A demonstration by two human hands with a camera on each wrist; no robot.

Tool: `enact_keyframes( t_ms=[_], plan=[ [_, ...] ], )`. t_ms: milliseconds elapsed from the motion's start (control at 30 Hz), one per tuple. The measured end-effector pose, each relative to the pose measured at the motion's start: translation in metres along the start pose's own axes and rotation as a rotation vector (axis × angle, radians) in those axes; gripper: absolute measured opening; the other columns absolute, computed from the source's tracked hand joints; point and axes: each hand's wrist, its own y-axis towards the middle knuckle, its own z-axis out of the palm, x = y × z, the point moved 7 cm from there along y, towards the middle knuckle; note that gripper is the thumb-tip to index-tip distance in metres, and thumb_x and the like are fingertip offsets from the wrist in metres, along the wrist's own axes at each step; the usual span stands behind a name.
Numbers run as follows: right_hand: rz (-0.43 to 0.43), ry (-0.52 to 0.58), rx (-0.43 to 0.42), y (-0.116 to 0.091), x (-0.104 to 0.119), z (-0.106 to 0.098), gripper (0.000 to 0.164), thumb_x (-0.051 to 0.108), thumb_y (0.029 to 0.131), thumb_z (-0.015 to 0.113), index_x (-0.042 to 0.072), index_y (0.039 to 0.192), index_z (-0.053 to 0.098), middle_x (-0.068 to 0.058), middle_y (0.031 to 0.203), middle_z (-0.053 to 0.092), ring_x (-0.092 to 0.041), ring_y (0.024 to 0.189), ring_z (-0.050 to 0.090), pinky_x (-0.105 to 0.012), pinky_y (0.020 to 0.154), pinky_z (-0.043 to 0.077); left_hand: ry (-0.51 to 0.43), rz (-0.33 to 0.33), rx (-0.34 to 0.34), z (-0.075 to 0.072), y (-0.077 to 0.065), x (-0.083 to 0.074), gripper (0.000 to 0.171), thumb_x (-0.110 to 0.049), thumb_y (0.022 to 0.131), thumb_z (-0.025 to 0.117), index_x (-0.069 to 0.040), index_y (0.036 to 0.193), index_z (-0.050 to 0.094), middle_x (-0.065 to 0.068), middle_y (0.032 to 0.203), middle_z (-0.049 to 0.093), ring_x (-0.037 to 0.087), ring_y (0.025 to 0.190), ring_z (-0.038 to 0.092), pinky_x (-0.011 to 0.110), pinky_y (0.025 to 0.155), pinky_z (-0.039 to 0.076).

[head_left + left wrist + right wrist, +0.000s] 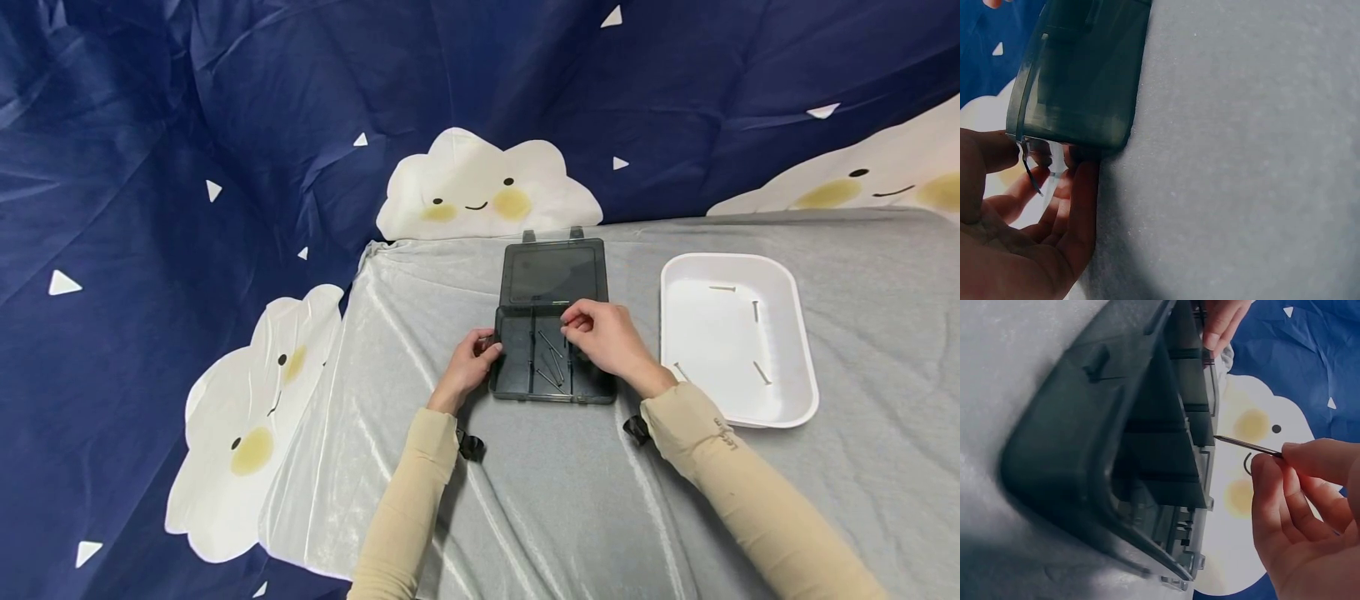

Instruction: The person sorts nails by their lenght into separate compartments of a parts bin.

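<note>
A dark see-through plastic box (555, 396) lies with its lid (555, 271) folded back. Dividers split its inside, and several nails (550, 379) lie in the middle compartment. My left hand (472, 358) grips the box's left edge, thumb at the rim and fingers lower on the side, as the left wrist view shows. Over the box's right part, my right hand (603, 333) pinches a thin nail (1244, 445) between thumb and fingers. Its pointed end faces the dividers (1160, 447) in the right wrist view. Fingers hide part of the right compartment.
To the right, a white tray (806, 367) holds several scattered nails (762, 372). Grey cloth (555, 500) covers the table. Behind and to the left hangs a dark blue fabric (300, 100) printed with clouds.
</note>
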Motion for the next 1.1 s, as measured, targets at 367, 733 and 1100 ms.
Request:
enact_keyframes(
  t_ms=[367,733,1100],
  plan=[
    [-0.011,-0.044,0.015,0.002,-0.007,0.008,0.01,0.006,0.087,0.065,0.005,0.093,0.071,-0.008,0.083,0.071,-0.017,0.074,0.063,-0.031,0.071,0.049,0.015,0.01,-0.006,-0.001,0.0,0.0,0.038,-0.021,0.096,0.06,-0.009,0.132,0.055,0.014,0.114,0.061,0.018,0.092,0.056,0.025,0.072,0.045],
    [-0.014,-0.085,0.038,0.006,-0.014,0.015,0.011,0.005,0.085,0.066,0.003,0.094,0.072,-0.007,0.082,0.071,-0.017,0.074,0.064,-0.033,0.073,0.049,-0.005,0.001,0.003,-0.001,0.0,0.0,0.039,-0.022,0.096,0.061,-0.01,0.132,0.055,0.013,0.114,0.059,0.015,0.09,0.054,0.023,0.07,0.043],
    [0.002,-0.065,-0.022,0.007,-0.017,0.006,0.015,0.003,0.084,0.061,0.0,0.095,0.07,-0.008,0.084,0.074,-0.019,0.074,0.067,-0.03,0.07,0.048,-0.009,-0.01,0.005,-0.001,0.0,0.0,0.039,-0.021,0.096,0.061,-0.01,0.133,0.055,0.014,0.117,0.06,0.016,0.091,0.055,0.023,0.069,0.044]
  ],
)
